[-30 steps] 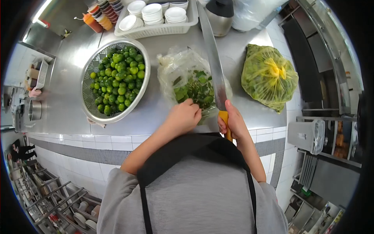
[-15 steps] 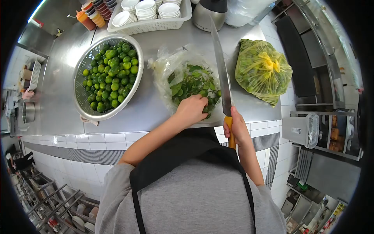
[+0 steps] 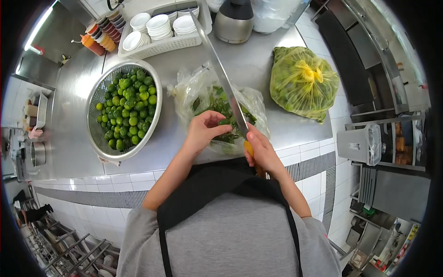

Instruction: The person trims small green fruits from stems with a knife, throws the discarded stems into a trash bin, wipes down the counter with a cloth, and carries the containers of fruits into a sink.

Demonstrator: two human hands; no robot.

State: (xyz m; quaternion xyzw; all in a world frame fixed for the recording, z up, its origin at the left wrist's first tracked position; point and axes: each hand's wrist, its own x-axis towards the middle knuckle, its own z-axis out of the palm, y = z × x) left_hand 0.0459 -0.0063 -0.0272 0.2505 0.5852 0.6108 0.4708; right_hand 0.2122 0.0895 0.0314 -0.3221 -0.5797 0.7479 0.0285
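My left fingers (image 3: 211, 115), nearly closed, pinch a lime (image 3: 224, 122) best steadied clear of the knife (image 3: 225, 83) my right fingers (image 3: 249, 158) wrap, tip toward eleven o'clock.

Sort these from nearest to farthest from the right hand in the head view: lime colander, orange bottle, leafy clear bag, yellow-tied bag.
1. Leafy clear bag, just ahead, leftward
2. Yellow-tied bag, ahead, rightward
3. Lime colander, well left
4. Orange bottle, far back left
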